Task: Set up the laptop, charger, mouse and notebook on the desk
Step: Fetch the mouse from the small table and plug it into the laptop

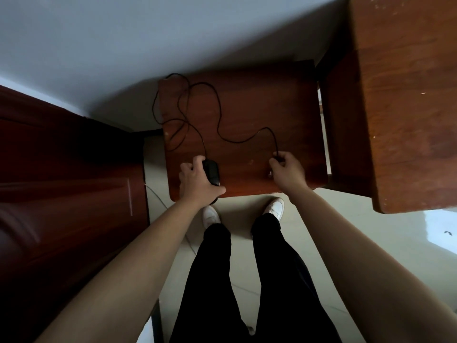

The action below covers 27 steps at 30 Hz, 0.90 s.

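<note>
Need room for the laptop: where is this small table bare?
Bare: the reddish-brown wooden table's far right, beyond the thin black cable; also the near edge between left hand and right hand. Crowded: far left, cable loops.

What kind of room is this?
Likely a home or office room: a small wooden table against a plain wall, a wooden door beside it, and a wired mouse.

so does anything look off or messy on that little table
The cable sprawls in loose loops across the table, one loop hanging over its far left edge. The left hand grips the mouse; the right hand pinches the cable's other end. Nothing looks spilled or damaged.
</note>
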### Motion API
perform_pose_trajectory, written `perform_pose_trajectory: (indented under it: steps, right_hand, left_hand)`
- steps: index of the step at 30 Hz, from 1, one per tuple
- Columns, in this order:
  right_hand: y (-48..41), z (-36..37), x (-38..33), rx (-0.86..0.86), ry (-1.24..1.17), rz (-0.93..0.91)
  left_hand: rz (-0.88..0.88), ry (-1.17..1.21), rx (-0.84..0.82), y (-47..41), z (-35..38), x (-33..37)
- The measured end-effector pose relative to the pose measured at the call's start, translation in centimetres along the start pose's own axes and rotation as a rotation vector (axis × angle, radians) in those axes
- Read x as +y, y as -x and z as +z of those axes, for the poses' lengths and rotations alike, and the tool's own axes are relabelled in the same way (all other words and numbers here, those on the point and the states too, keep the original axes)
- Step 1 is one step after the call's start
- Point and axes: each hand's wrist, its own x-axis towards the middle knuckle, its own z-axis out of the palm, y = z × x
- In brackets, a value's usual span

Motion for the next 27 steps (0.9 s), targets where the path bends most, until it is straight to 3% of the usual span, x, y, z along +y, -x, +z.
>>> perform_pose_trajectory:
  steps: [4,8,17,22,27]
  right_hand:
    - [2.3,-0.2,-1.4,0.032,-0.027,-0.006]
    - [6.3,-2.2,-4.9,0.119,-0.158,-0.028]
    - [17.6,-15.0,-15.3,0.436,-0.752,-0.196]
    - [22.8,-22.6,-15.3,0.520,-0.886,-0.273]
    - [26.5,-30.6,-10.5,0.568,-0.901,-0.339]
  left_hand:
    - [0.060,0.028,0.051,2.0,-2.7,-1.2]
    - [0.237,0.018,0.151,4.7,-7.9,-0.2]
    - [0.600,0.199,0.401,9.6,-22.5,11.6]
    - [0.742,0.262,0.480,15.0,-25.5,17.9]
    - [0.866,0.287,0.561,21.2,-23.4,23.8]
